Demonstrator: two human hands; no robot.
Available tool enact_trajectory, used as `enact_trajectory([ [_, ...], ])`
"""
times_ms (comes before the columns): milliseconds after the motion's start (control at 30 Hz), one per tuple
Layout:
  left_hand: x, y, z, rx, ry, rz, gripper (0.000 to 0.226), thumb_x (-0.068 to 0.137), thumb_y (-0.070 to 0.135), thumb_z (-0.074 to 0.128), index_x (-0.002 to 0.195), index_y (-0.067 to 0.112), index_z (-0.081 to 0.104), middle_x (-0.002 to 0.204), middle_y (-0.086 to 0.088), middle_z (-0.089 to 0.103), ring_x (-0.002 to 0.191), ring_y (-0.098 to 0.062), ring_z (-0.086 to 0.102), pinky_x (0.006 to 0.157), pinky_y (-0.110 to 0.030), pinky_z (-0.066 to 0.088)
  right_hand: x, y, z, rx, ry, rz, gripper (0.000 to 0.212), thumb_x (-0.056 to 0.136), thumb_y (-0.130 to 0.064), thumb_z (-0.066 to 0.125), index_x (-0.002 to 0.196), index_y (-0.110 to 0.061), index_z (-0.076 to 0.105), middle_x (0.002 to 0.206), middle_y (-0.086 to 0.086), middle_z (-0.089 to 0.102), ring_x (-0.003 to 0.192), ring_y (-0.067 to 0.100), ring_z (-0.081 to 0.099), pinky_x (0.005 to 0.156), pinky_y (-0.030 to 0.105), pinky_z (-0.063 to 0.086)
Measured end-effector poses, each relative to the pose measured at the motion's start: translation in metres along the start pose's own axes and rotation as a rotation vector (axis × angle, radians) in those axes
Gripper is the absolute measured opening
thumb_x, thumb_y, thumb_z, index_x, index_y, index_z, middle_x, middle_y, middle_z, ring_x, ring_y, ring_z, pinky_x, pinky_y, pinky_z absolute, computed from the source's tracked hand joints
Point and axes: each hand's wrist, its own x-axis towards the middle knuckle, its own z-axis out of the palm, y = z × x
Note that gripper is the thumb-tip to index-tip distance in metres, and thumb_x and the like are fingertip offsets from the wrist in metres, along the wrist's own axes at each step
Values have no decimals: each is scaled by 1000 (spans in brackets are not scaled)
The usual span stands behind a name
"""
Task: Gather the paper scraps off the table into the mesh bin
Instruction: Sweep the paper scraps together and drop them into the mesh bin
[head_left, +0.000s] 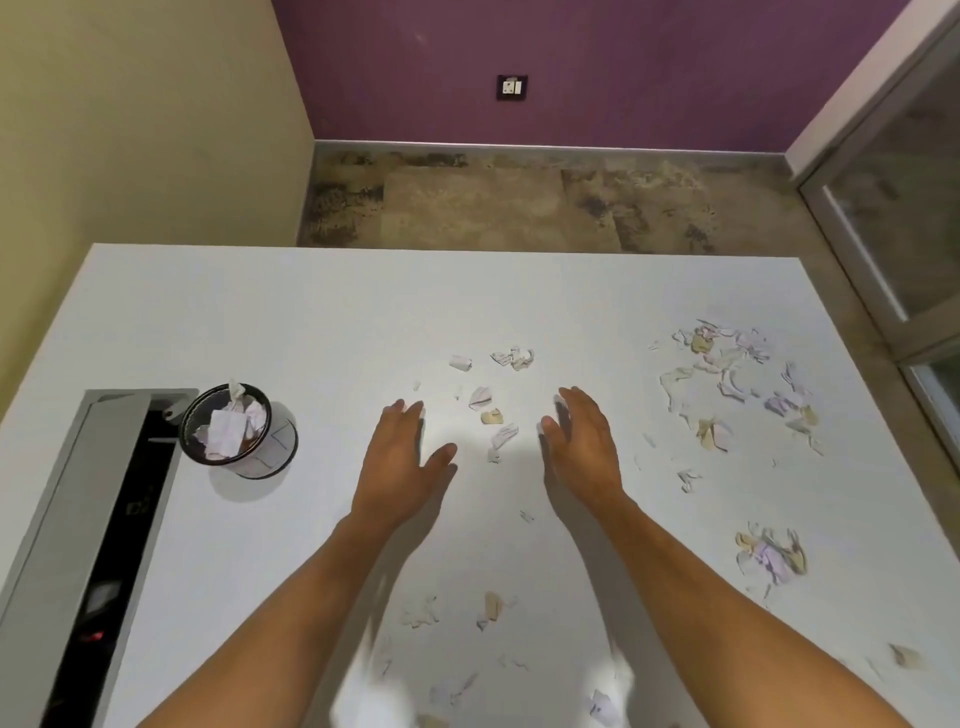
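A small black mesh bin (283, 451) stands on the left of the white table (291, 312), with crumpled white paper inside. Torn paper scraps lie scattered: a few small ones (491, 415) between my hands, a wide spread (727, 374) at the right, a clump (771, 556) at the near right, and more (488, 608) close to me. My left hand (402, 457) hovers flat, fingers apart, left of the middle scraps. On their right my right hand (582, 447) stands edge-on with its palm facing left. Neither holds anything.
A grey-framed slot with dark contents (130, 519) is set into the table's left side, next to the bin. Beyond the table's far edge are a stained floor (493, 202), a purple wall and a glass door (893, 218) at the right.
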Motion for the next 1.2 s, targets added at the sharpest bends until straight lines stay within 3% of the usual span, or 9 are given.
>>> enact_trajectory([
  [167, 35, 9, 19, 7, -13, -32, 90, 88, 54, 58, 152, 7, 15, 160, -19, 9, 149, -30, 2, 121, -44, 5, 42, 8, 2, -166, -102, -187, 59, 101, -38, 43, 152, -13, 27, 162, 8, 18, 149, 21, 14, 122, 36, 12],
  [233, 50, 9, 24, 75, 1, 1, 87, 89, 57, 54, 148, 4, 20, 155, -23, 17, 146, -35, 8, 120, -49, 9, 60, 2, 3, -172, -143, -253, 59, 100, -37, 45, 151, -11, 28, 161, 11, 17, 149, 23, 14, 121, 40, 13],
  [400, 83, 14, 36, 116, -22, 117, 82, 88, 70, 39, 143, 10, 28, 149, -16, 27, 142, -32, 21, 115, -54, 17, 108, -13, 7, -266, -307, -359, 59, 103, -43, 32, 154, -19, 17, 164, 4, 6, 150, 21, 6, 121, 45, 6],
  [500, 95, 13, 45, 166, -86, 189, 88, 89, 68, 39, 151, 11, 17, 161, -12, 12, 150, -28, 5, 121, -51, 5, 118, -15, 15, -365, -395, -442, 58, 104, -42, 25, 154, -16, 14, 163, 5, 8, 151, 22, 6, 120, 46, 2],
  [567, 96, 12, 51, 222, -119, 258, 88, 89, 66, 41, 153, 12, 14, 162, -7, 10, 150, -24, 2, 122, -46, 1, 111, -10, 19, -361, -403, -496, 56, 105, -40, 26, 154, -15, 16, 163, 5, 12, 151, 22, 6, 120, 44, 0],
  [667, 87, 13, 58, 215, -142, 402, 81, 86, 66, 47, 148, 19, 25, 154, -4, 31, 147, -26, 19, 120, -48, 13, 90, 2, 19, -292, -403, -584, 53, 105, -37, 27, 153, -15, 23, 161, 5, 20, 150, 21, 10, 120, 42, 1],
  [733, 77, 14, 60, 160, -174, 445, 79, 85, 66, 50, 147, 23, 26, 153, 1, 34, 147, -21, 20, 121, -42, 11, 75, 9, 16, -250, -426, -596, 52, 104, -36, 27, 152, -15, 25, 160, 4, 23, 150, 18, 11, 120, 38, 0],
  [867, 51, 13, 66, 173, -241, 476, 81, 86, 63, 50, 150, 20, 26, 158, 1, 25, 149, -15, 11, 120, -33, 3, 41, 29, 12, -321, -433, -606, 52, 105, -36, 23, 153, -15, 21, 162, 0, 18, 150, 10, 7, 120, 28, -4],
  [1200, -30, 13, 80, 189, -313, 459, 75, 93, 62, 40, 152, 19, 25, 162, 3, 15, 149, -9, 0, 123, -36, 2, -42, 64, -5, -375, -410, -577, 53, 106, -41, 18, 155, -21, 16, 163, -5, 10, 148, 3, -3, 122, 32, -1],
])
